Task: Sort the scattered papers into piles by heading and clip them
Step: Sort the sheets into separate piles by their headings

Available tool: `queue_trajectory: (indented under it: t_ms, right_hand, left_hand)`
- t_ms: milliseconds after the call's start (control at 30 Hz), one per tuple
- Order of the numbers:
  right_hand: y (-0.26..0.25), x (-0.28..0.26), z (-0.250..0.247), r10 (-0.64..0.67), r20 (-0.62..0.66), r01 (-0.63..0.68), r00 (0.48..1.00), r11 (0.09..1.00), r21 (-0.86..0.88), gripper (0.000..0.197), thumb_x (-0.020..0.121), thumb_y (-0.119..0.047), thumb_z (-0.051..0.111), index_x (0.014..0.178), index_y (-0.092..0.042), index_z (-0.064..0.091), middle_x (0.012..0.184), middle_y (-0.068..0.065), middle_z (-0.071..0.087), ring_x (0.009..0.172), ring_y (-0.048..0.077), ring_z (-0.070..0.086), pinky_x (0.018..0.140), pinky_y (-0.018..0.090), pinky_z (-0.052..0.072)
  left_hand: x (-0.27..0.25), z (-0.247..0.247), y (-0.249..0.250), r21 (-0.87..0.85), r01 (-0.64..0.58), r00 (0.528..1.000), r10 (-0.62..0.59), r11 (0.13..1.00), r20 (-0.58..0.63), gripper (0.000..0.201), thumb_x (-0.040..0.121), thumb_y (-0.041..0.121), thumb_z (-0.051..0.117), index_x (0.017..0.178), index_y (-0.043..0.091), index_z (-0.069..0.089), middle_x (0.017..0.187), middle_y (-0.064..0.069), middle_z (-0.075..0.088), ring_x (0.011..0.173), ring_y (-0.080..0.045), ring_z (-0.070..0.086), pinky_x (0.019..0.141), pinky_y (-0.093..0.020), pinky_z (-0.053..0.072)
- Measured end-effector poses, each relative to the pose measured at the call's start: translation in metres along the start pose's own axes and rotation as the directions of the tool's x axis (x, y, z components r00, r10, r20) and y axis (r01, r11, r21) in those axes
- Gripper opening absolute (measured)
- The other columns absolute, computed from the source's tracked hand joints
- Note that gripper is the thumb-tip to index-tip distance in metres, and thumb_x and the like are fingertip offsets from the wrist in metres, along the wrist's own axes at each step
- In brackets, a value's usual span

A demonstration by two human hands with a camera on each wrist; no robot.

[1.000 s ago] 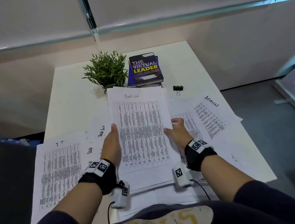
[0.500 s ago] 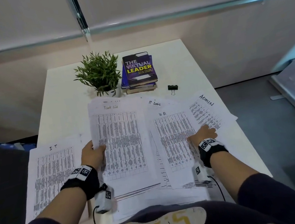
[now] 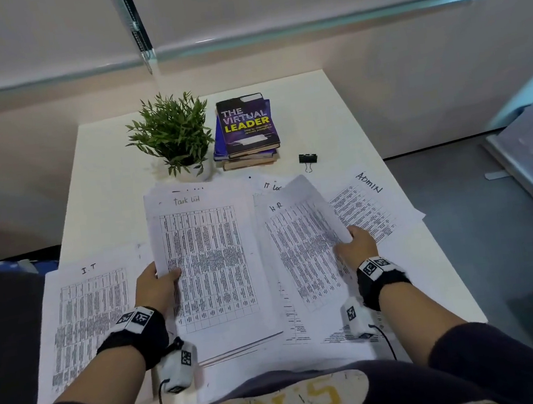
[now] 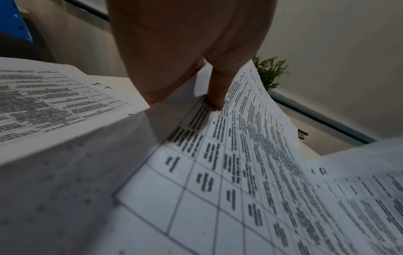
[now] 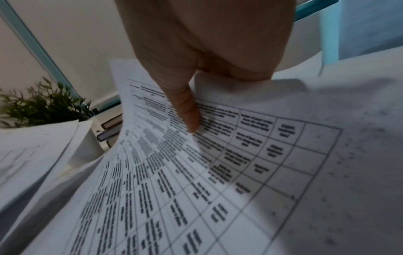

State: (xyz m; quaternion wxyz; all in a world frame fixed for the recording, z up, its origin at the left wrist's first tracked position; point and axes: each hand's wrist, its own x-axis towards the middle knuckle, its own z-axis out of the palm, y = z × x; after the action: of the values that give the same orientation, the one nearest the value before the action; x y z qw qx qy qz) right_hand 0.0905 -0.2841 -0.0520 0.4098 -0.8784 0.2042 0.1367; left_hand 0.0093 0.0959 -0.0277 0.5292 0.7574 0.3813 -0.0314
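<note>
My left hand (image 3: 159,280) grips the left edge of a stack of "Task List" sheets (image 3: 211,264), thumb on top (image 4: 216,89), holding the stack (image 4: 229,172) raised a little over the table. My right hand (image 3: 356,244) pinches the right edge of the "HR" sheet (image 3: 300,247) and curls that edge upward, thumb pressed on the print (image 5: 185,110). An "I.T" sheet (image 3: 86,318) lies flat at the left, an "ADMIN" sheet (image 3: 372,209) at the right. An "IT Logs" sheet (image 3: 271,186) peeks out behind the HR sheet. One black binder clip (image 3: 307,159) lies beyond the papers.
A potted green plant (image 3: 173,136) and a stack of books (image 3: 247,131) stand at the back of the white table (image 3: 332,121). More sheets lie under the held ones near the front edge. Grey floor lies off the table's right side.
My right hand let go of the Task List stack, moved right and took the HR sheet's edge, now lifting it. The left hand carried the stack leftward.
</note>
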Motion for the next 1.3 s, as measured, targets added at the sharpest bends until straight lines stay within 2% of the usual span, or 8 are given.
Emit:
queue_trajectory:
  t_ms: [167,300,600,833,933,1100,1200,1300]
  right_hand:
    - [0.007,0.010,-0.020,0.130,0.008,-0.126,0.992,0.944,0.305,0.049,0.078,-0.029,0.075,0.116,-0.001,0.064,0.113,0.018,0.068,0.089,0.024,0.065,0.082,0.032,0.054]
    - [0.020,0.017,-0.036,0.381,-0.064,-0.324,0.922,0.854,0.407,0.086,0.085,-0.039,0.070,0.151,-0.004,0.027,0.154,0.015,0.034,0.139,0.035,0.038,0.112,0.044,0.034]
    - [0.032,0.020,-0.042,0.533,-0.151,-0.534,0.833,0.845,0.035,0.079,0.083,-0.041,0.070,0.148,-0.013,0.033,0.153,0.023,0.018,0.133,0.042,0.036,0.109,0.045,0.033]
    - [0.025,0.025,-0.035,0.481,-0.155,-0.488,0.863,0.873,-0.008,0.058,0.090,-0.009,0.060,0.140,0.003,0.034,0.138,0.024,0.047,0.123,0.036,0.050,0.099,0.039,0.043]
    - [0.020,0.024,-0.033,0.544,-0.089,-0.550,0.834,0.833,-0.067,0.056,0.098,-0.015,0.048,0.146,-0.001,0.024,0.152,0.022,0.029,0.138,0.035,0.033,0.112,0.041,0.025]
    - [0.016,0.027,-0.030,0.477,-0.120,-0.490,0.871,0.864,-0.116,0.079,0.088,-0.019,0.065,0.149,0.002,0.020,0.155,0.022,0.024,0.141,0.036,0.030,0.113,0.049,0.028]
    - [0.007,0.033,-0.023,0.490,-0.013,-0.471,0.872,0.832,-0.293,0.088,0.084,-0.033,0.066,0.154,-0.020,0.014,0.160,0.018,0.014,0.143,0.042,0.024,0.108,0.060,0.031]
    - [-0.001,0.034,-0.030,0.464,0.004,-0.380,0.886,0.733,-0.565,0.055,0.093,-0.027,0.058,0.143,-0.011,0.041,0.151,0.015,0.036,0.137,0.035,0.038,0.112,0.050,0.034]
  left_hand:
    - [0.004,0.004,0.001,-0.012,-0.004,0.999,0.005,1.000,0.032,0.007,0.093,0.012,0.062,0.095,0.008,0.057,0.065,-0.011,0.046,0.055,-0.023,0.044,0.050,-0.031,0.042]
    - [0.004,0.006,0.004,-0.014,-0.024,0.999,0.025,1.000,0.033,0.006,0.092,0.010,0.063,0.096,0.008,0.058,0.064,-0.011,0.046,0.052,-0.023,0.043,0.048,-0.030,0.042]
    - [0.002,0.004,0.003,-0.017,-0.022,0.999,0.023,1.000,0.042,0.014,0.092,0.011,0.063,0.105,0.005,0.062,0.071,-0.008,0.051,0.058,-0.024,0.047,0.057,-0.031,0.044]
    - [-0.004,-0.001,0.004,-0.018,-0.025,0.999,0.026,1.000,0.043,0.017,0.093,0.010,0.062,0.110,0.005,0.061,0.070,-0.009,0.051,0.060,-0.024,0.048,0.057,-0.034,0.047]
    - [-0.008,-0.002,0.005,-0.003,-0.039,0.998,0.039,0.999,0.044,0.019,0.094,0.010,0.061,0.112,0.004,0.060,0.070,-0.010,0.051,0.057,-0.024,0.048,0.053,-0.031,0.046]
    - [-0.010,-0.003,0.003,0.007,-0.035,0.998,0.034,0.999,0.046,0.023,0.095,0.011,0.060,0.118,0.006,0.060,0.072,-0.008,0.052,0.058,-0.025,0.049,0.052,-0.031,0.046]
    - [-0.011,-0.004,0.003,0.010,-0.033,0.999,0.032,0.999,0.039,0.024,0.095,0.011,0.060,0.118,0.006,0.060,0.074,-0.009,0.054,0.059,-0.025,0.050,0.053,-0.031,0.047]
    - [-0.011,-0.005,0.002,0.022,-0.037,0.999,0.036,0.999,0.035,0.023,0.095,0.011,0.061,0.118,0.007,0.061,0.075,-0.010,0.055,0.060,-0.024,0.050,0.055,-0.032,0.049]
